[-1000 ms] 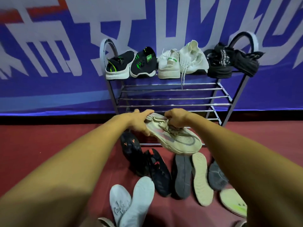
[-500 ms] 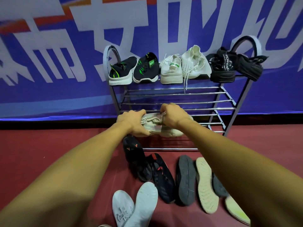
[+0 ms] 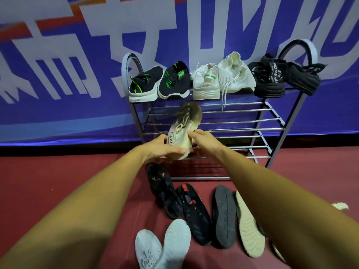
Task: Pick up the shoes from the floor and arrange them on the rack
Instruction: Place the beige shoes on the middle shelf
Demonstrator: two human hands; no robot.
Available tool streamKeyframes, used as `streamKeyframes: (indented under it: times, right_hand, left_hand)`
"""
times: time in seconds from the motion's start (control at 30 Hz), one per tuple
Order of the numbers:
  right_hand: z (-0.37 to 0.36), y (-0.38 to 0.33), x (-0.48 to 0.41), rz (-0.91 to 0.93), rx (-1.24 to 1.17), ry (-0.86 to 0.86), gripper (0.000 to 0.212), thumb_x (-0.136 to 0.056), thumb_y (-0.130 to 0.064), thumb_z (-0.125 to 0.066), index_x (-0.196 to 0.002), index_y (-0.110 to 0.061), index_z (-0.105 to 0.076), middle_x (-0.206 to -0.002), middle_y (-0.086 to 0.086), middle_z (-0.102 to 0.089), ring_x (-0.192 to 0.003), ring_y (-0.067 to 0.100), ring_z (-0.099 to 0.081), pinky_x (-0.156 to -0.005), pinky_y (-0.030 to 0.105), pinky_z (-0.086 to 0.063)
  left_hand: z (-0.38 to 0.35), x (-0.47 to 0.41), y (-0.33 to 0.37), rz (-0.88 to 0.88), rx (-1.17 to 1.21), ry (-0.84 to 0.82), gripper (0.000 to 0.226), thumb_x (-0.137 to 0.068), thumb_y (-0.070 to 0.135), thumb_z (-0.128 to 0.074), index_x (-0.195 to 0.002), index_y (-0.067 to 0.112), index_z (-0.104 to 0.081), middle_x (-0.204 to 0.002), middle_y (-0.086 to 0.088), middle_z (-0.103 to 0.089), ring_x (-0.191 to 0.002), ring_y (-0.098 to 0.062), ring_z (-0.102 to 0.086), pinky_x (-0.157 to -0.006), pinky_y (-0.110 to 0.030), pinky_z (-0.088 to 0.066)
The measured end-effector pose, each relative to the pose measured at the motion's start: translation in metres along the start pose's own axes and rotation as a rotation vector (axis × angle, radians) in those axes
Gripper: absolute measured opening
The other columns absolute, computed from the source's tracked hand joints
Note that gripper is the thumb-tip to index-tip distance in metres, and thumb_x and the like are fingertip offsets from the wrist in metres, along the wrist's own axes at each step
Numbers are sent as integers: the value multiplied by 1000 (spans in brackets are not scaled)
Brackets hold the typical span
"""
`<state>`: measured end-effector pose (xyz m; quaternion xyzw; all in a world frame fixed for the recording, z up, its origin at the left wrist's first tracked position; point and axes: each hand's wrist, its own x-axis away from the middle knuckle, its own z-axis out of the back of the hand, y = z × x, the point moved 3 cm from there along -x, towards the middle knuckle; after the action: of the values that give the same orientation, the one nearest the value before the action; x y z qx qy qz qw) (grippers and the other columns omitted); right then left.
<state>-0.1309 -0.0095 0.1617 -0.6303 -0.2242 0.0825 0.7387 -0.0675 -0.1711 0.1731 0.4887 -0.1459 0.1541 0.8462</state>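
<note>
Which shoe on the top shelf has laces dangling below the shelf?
The white knit sneaker, fourth from the left on the rack. Its laces hang down past the top bars, and nothing else up there has laces dangling.

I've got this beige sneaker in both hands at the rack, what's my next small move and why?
Probably lower the beige sneaker flat onto the middle shelf, near its left end. The left hand and right hand grip its heel end, its toe reaches over those bars, and the top shelf looks full.
</note>
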Motion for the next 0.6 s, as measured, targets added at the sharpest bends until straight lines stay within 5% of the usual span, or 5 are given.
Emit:
streamKeyframes:
  times: [0.13, 0.27, 0.37, 0.47, 0.6]
  right_hand:
    - [-13, 2, -7, 23, 42, 38, 32, -100, -31, -51, -111, -5, -67, -95, 3, -69, -73, 13, -59, -58, 28, -45]
    - [-25, -3, -21, 151, 377, 178, 36, -96, -40, -54, -108, -13, -74, -104, 9, -74, -99, 25, -64, -85, 34, -48]
    - [-40, -6, -28, 126, 323, 86, 29, -85, -30, -60, -110, -23, -74, -104, 2, -75, -102, 26, -67, -94, 41, -52]
    - [-52, -3, -43, 174, 218, -11, 56, -65, -14, -56, -118, -23, -70, -107, -2, -75, -102, 20, -68, -92, 39, -55]
    - [-61, -7, -56, 191, 208, -80, 66, -65, -10, -70, -130, -18, -62, -114, -1, -72, -95, 11, -67, -84, 28, -54]
  left_hand:
    - [11, -7, -17, -2, -13, 0, 82, -60, 45, -90, -123, 26, -42, -95, 2, -68, -66, -8, -64, -58, -27, -48]
    - [23, -21, -31, -21, -9, 207, 92, -38, 53, -93, -116, 26, -51, -108, 3, -70, -91, -13, -70, -85, -37, -59]
    - [28, -25, -35, -37, -31, 373, 84, -41, 58, -89, -109, 26, -53, -105, 4, -70, -94, -17, -69, -87, -39, -57]
    - [39, -36, -43, -33, -2, 452, 77, -47, 52, -92, -107, 26, -53, -107, 4, -69, -97, -17, -67, -90, -38, -55]
    - [60, -60, -59, -32, 91, 407, 106, -25, 57, -94, -119, 22, -59, -108, 6, -72, -103, -14, -68, -93, -41, -56]
